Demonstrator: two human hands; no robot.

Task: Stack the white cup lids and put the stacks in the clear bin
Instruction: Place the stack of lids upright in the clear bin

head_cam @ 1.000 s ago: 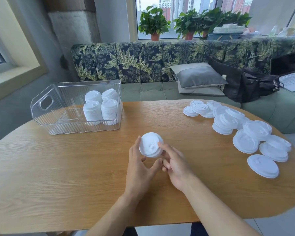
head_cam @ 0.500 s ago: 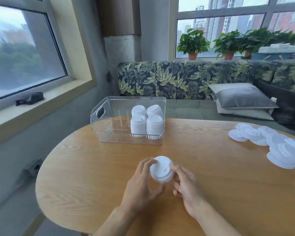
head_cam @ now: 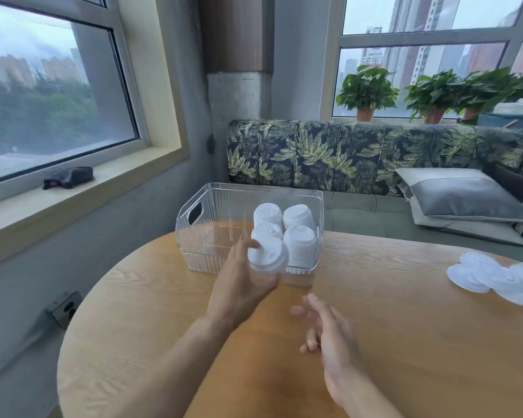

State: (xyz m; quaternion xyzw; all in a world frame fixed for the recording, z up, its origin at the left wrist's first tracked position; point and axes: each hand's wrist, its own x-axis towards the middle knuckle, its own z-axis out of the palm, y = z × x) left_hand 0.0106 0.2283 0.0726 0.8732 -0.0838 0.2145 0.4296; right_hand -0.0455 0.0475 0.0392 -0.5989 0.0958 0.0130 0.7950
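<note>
Stacked lids (head_cam: pixel 267 257) sit in my left hand (head_cam: pixel 239 286), fingers curled round them, raised just in front of the near wall of the clear bin (head_cam: pixel 207 260). Four stacks (head_cam: pixel 299 242) stand upright at the right end of that bin, on the far side of the bench (head_cam: pixel 405 321). My right hand (head_cam: pixel 329 336) hangs above the bench nearer me, fingers loosely spread, holding nothing. Loose lids (head_cam: pixel 489 277) lie overlapping at the right.

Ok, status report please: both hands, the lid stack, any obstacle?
Left hand holds stack of white plastic cup lids, by front wall of clear ribbed plastic bin. Right hand open, empty. Four lid stacks occupy bin's right end.
</note>
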